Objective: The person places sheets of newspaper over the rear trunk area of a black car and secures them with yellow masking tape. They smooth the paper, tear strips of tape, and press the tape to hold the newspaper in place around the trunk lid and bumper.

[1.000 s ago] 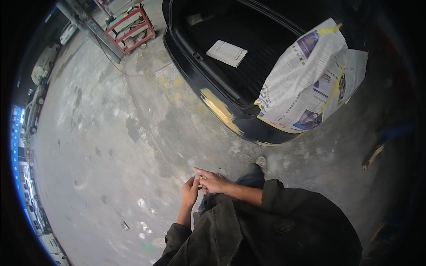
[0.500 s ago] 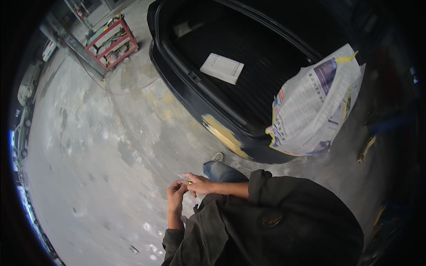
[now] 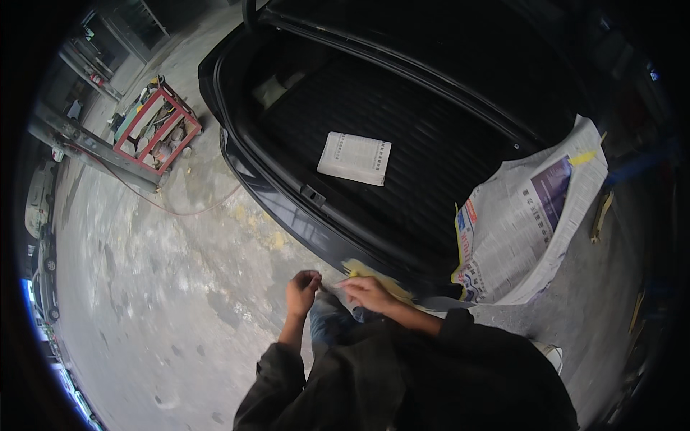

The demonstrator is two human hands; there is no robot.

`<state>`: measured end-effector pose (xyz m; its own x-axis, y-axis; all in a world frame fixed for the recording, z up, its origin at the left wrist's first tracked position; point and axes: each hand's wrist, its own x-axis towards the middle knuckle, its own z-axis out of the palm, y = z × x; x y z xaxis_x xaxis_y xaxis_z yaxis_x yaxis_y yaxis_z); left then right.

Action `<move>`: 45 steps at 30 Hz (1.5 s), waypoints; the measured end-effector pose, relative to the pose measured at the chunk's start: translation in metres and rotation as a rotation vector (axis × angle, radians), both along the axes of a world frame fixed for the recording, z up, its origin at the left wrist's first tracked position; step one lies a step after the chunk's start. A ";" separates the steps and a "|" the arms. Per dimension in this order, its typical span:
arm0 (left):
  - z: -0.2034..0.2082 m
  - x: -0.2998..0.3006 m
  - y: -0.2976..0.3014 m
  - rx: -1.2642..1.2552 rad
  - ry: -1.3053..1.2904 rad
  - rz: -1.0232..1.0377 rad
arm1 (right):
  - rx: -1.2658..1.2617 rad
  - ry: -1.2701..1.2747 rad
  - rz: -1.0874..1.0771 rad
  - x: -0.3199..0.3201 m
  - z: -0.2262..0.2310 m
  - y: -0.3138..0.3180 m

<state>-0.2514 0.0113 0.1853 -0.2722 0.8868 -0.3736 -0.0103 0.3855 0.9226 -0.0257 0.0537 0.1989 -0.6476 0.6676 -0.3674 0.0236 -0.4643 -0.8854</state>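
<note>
My left hand (image 3: 302, 293) is closed in a pinch in front of me; what its fingers hold, if anything, is too small to make out. My right hand (image 3: 369, 293) is a little to its right, fingers bent and pressed together, a bit of yellow showing by them. Just beyond my right hand, a cream-yellow filler patch (image 3: 381, 279) covers part of the dark car bumper (image 3: 287, 228). Masking newspaper (image 3: 514, 230) edged with yellow tape hangs over the car's right rear corner. A folded newspaper (image 3: 355, 159) lies inside the open trunk (image 3: 424, 194).
At the far left stands a red cart (image 3: 159, 129) loaded with tools and cans, beside a grey post (image 3: 93, 151). A thin hose (image 3: 180, 213) crosses the stained concrete floor (image 3: 165, 309). Parked cars (image 3: 44, 251) line the left side. The raised trunk lid (image 3: 460, 43) is ahead.
My hands have drawn apart, the right one moving rightward. I have come closer to the bumper, and the view has shifted. A small yellow thing showed between my hands earlier.
</note>
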 end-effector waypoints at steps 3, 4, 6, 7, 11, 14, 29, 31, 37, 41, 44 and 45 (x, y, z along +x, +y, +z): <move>-0.025 -0.023 0.081 -0.049 0.163 -0.108 | 0.105 -0.148 -0.251 0.022 -0.008 0.029; -0.026 -0.029 0.112 -0.077 0.198 -0.138 | 0.115 -0.221 -0.319 0.028 -0.003 0.038; -0.059 -0.055 0.169 -0.107 0.290 -0.169 | -0.037 -0.377 -0.314 0.040 -0.012 0.053; -0.075 -0.065 0.200 -0.105 0.315 -0.185 | -0.108 -0.379 -0.370 0.040 -0.009 0.060; -0.108 -0.070 0.319 -0.150 0.378 -0.187 | -0.014 -0.554 -0.484 0.045 -0.011 0.065; -0.175 -0.083 0.378 -0.109 0.376 -0.156 | -0.426 -0.724 -0.692 0.016 -0.006 0.080; -0.303 -0.060 0.506 -0.511 0.223 -0.316 | -0.284 -0.840 -0.539 -0.105 -0.017 0.246; -0.319 -0.063 0.501 -0.322 0.431 -0.477 | -0.246 -0.817 -0.578 -0.107 -0.019 0.272; -0.332 -0.051 0.487 -0.369 -0.320 -0.215 | -0.018 -0.828 -0.546 -0.112 -0.032 0.343; -0.274 -0.055 0.488 -0.464 -0.688 -0.118 | 0.148 -0.940 -0.475 -0.110 -0.063 0.375; -0.257 -0.059 0.482 -0.469 -0.803 -0.079 | 0.199 -0.980 -0.415 -0.117 -0.100 0.402; -0.248 -0.059 0.481 -0.474 -0.820 -0.072 | 0.195 -0.989 -0.397 -0.123 -0.112 0.409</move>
<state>-0.3102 0.4919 -0.0625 0.2840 0.5983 -0.7493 -0.5470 0.7429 0.3859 -0.1483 0.4630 0.0867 0.1525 0.8680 -0.4726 0.6469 -0.4492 -0.6162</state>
